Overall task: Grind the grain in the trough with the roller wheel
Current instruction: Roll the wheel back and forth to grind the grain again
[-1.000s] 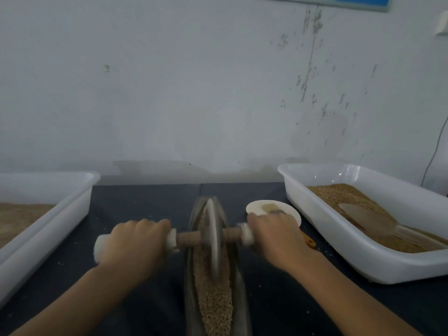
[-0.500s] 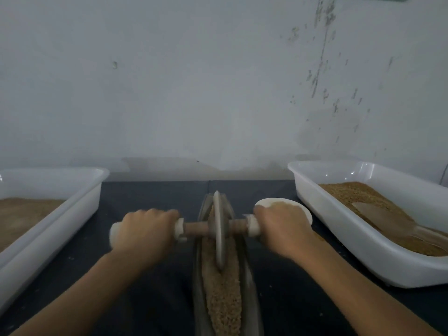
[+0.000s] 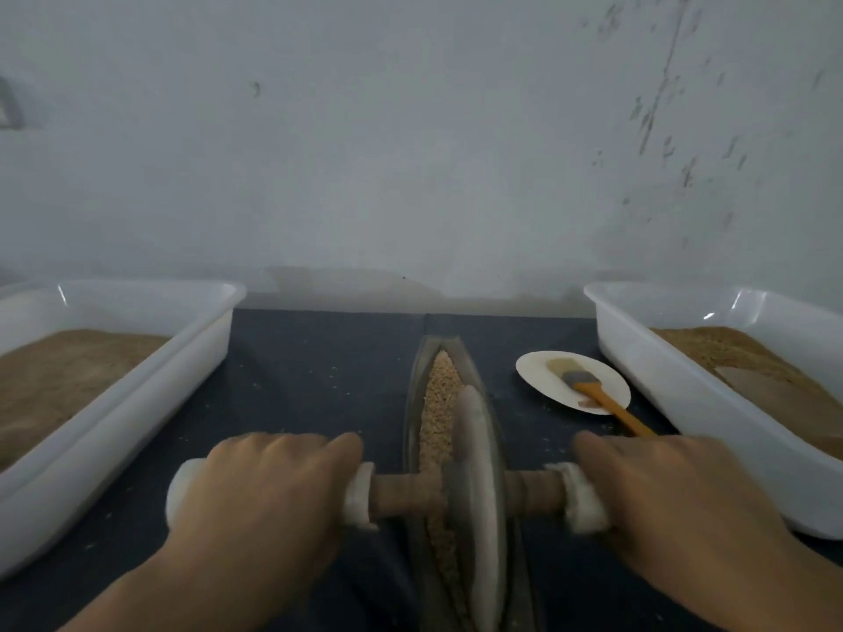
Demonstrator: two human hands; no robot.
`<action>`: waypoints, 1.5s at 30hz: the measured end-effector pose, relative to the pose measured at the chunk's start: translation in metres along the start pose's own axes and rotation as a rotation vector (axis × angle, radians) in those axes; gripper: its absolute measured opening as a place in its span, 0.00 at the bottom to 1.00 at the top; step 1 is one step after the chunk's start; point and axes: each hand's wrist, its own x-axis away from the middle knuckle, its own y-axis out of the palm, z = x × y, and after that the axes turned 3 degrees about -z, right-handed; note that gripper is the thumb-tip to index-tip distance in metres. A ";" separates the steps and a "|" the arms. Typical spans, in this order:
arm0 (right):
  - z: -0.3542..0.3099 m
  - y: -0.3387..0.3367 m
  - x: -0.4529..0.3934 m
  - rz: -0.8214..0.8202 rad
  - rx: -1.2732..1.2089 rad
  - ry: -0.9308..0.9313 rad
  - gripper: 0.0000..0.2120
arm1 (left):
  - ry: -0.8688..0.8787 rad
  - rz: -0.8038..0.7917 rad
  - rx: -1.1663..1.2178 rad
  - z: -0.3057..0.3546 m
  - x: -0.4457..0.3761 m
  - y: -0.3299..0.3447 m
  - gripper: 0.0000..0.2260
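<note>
Fingers of left hand (image 3: pixel 264 494) and right hand (image 3: pixel 675 499) curled over wrapped axle ends, roller wheel (image 3: pixel 476 494) upright btwn them, standing in trough (image 3: pixel 456 358) w/ grain (image 3: pixel 438 385), near end.

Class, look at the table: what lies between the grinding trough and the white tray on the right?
In the head view, a small white plate holding an orange-handled brush lies between the trough and the right tray.

Grey roller wheel (image 3: pixel 476 499) upright in narrow boat-shaped trough (image 3: pixel 413 403), tan grain (image 3: pixel 440 380) along its channel, wooden axle crosswise
</note>
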 end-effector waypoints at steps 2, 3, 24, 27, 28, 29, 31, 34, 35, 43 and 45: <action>0.000 0.000 -0.007 -0.135 0.019 0.036 0.17 | -0.024 -0.039 0.018 -0.001 -0.007 0.004 0.12; 0.001 0.005 -0.015 -0.114 0.021 0.054 0.15 | -0.046 -0.025 0.036 -0.002 -0.015 0.011 0.12; -0.003 -0.003 -0.010 -0.158 -0.033 -0.018 0.18 | 0.011 -0.017 -0.043 -0.005 -0.002 0.003 0.15; 0.000 0.018 -0.035 -0.071 -0.036 0.065 0.16 | -0.038 0.010 -0.034 0.001 -0.033 0.010 0.13; 0.004 0.028 -0.048 -0.033 -0.042 0.087 0.17 | -0.058 0.037 -0.031 0.001 -0.050 0.015 0.12; 0.008 0.036 -0.065 -0.005 -0.045 0.110 0.17 | -0.077 0.066 -0.029 -0.001 -0.068 0.019 0.12; 0.017 0.048 -0.097 0.042 -0.041 0.139 0.17 | -0.091 0.106 -0.032 -0.006 -0.101 0.026 0.12; 0.026 0.049 -0.128 0.090 0.019 0.151 0.15 | -0.089 0.105 0.000 -0.013 -0.132 0.030 0.10; 0.026 0.049 -0.129 0.096 0.032 0.153 0.15 | -0.089 0.097 0.013 -0.013 -0.133 0.030 0.09; 0.000 0.013 -0.026 0.113 0.004 -0.039 0.24 | -0.032 -0.022 0.064 -0.007 -0.020 0.017 0.11; -0.001 -0.001 -0.010 0.042 -0.028 -0.066 0.24 | -0.012 -0.023 -0.010 -0.006 0.000 0.008 0.14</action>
